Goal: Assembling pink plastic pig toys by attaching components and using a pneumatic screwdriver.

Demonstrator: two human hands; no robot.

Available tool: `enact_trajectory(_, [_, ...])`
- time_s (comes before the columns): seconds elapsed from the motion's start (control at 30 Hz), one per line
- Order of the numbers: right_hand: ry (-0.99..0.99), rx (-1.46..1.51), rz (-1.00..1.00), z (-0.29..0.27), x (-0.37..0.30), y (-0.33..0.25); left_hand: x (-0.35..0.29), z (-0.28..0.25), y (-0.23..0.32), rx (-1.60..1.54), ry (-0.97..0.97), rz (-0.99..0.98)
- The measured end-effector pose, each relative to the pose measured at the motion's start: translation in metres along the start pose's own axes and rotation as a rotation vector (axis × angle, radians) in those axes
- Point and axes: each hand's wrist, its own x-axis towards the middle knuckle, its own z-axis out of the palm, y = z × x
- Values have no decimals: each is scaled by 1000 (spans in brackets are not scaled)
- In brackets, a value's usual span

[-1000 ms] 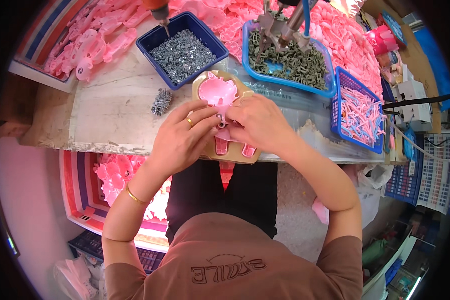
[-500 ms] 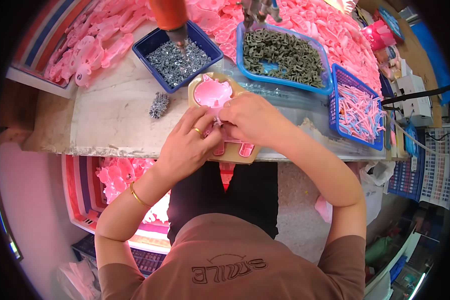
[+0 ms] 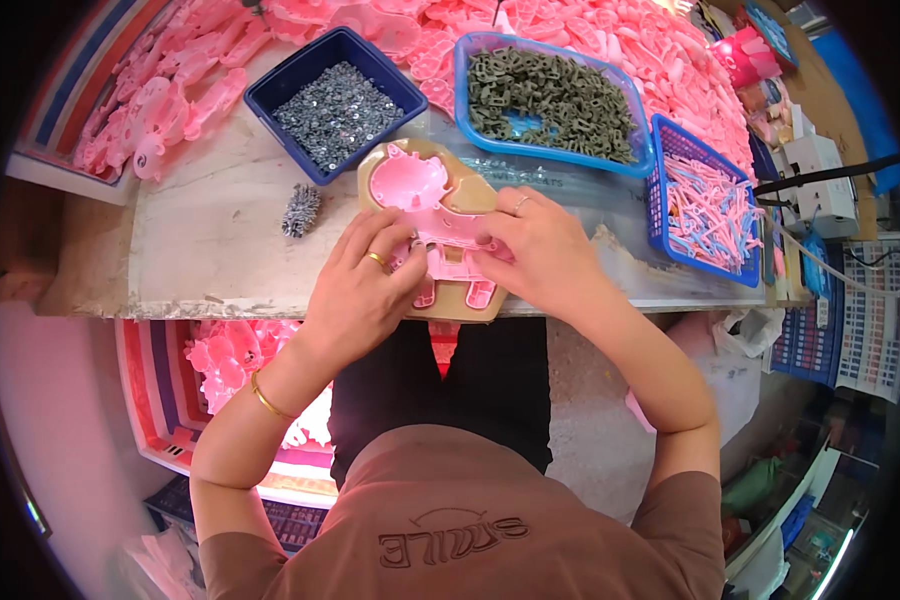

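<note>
A pink plastic pig-shaped toy shell lies in a tan moulded jig at the near edge of the worktable. My left hand, with a gold ring, presses down on the shell's lower part. My right hand, also ringed, rests on the shell's right side, fingers curled over it. Both hands touch the shell and hide its middle. The pig's head end and two feet stick out from under my hands.
A dark blue bin of small silver screws stands behind the jig, a loose screw pile at its left. A blue tray of grey parts and a blue basket of pink sticks sit right. Pink shells heap across the back.
The view has shifted so the table sits lower in the picture. The orange tool over the screw bin is gone from view. My hands stay on the pink shell.
</note>
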Motion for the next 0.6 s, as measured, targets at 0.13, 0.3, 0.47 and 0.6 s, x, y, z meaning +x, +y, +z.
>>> enact_trajectory(0.13, [91,-23,8,2,-1,-3,1,2,0,-15,19,6])
enact_trajectory(0.3, [82,-5,51,3,-2,-5,2,2,0,-9,10,0])
enact_trajectory(0.47, [67,8,80,2,-4,-7,2,4,0,-9,19,8])
enact_trajectory(0.6, [-43,22,146,1,0,-4,2,0,0,-18,14,3])
